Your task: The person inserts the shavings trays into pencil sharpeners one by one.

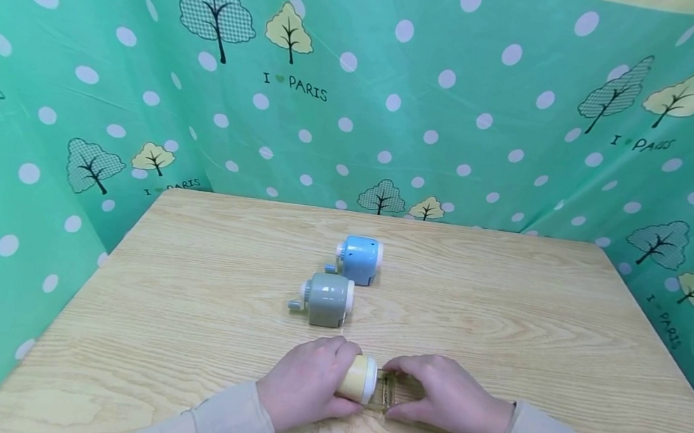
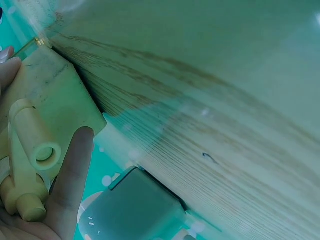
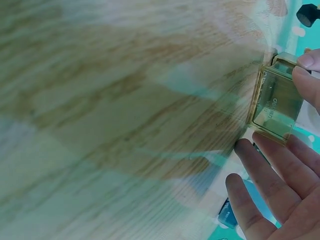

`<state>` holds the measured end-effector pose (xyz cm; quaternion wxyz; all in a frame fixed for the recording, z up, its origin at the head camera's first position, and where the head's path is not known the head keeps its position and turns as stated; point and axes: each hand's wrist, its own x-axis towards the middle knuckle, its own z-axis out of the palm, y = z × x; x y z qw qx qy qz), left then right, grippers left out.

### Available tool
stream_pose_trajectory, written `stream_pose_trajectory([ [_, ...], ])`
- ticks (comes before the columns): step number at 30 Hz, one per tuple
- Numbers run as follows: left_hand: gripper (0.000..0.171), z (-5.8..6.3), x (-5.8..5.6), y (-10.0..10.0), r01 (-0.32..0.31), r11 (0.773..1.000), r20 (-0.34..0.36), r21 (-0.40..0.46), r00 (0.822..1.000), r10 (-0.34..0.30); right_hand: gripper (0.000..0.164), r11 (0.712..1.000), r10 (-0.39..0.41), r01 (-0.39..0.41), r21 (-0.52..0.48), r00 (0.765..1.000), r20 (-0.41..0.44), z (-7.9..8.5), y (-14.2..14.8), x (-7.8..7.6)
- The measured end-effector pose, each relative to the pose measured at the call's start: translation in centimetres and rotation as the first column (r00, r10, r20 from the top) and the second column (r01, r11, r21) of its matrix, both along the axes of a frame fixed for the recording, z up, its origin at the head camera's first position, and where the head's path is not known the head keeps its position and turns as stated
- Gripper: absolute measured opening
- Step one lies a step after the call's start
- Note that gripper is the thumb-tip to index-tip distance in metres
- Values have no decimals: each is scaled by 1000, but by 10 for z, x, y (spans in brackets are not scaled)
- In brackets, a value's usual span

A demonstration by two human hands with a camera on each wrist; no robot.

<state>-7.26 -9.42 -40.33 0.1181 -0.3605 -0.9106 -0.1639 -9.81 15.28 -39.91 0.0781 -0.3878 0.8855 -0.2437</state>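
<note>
My left hand [image 1: 309, 383] grips a yellow hand-crank pencil sharpener [image 1: 357, 378] lying low over the near part of the table, its white front facing right. In the left wrist view, the yellow crank handle [image 2: 37, 135] sits by my palm, with one finger straight along the body. At the sharpener's white end, my right hand [image 1: 453, 399] pinches a clear, amber-tinted shavings drawer [image 3: 277, 102] between thumb and fingers. The drawer sticks out to the right of the sharpener; whether its inner end is still inside cannot be seen.
A grey crank sharpener [image 1: 328, 301] stands beyond my hands, and a blue one [image 1: 361, 259] stands behind it, slightly right. Both cranks point left. The wood-grain table [image 1: 187, 284] meets a green dotted curtain [image 1: 302, 155] at its back and sides.
</note>
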Motion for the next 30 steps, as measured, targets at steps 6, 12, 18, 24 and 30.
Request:
stream_pose_trajectory([
  [6, 55, 0, 0, 0, -7, 1000, 16, -12, 1000, 7, 60, 1000, 9, -9, -11, 1000, 3, 0, -1, -1],
  [12, 56, 2, 1, 0, -8, 1000, 46, -26, 999, 9, 60, 1000, 11, -11, -13, 1000, -12, -1, -2, -1],
  [18, 57, 1, 1, 0, -9, 999, 54, -33, 998, 11, 59, 999, 18, -20, -29, 999, -49, -1, -5, 1],
  [24, 57, 1, 1, 0, -10, 999, 50, -37, 999, 12, 58, 999, 17, -18, -31, 999, -50, 0, -9, 2],
  [30, 57, 1, 1, 0, -5, 1000, 32, -29, 999, 5, 59, 1000, 4, -5, -23, 1000, -30, 0, -12, 1],
])
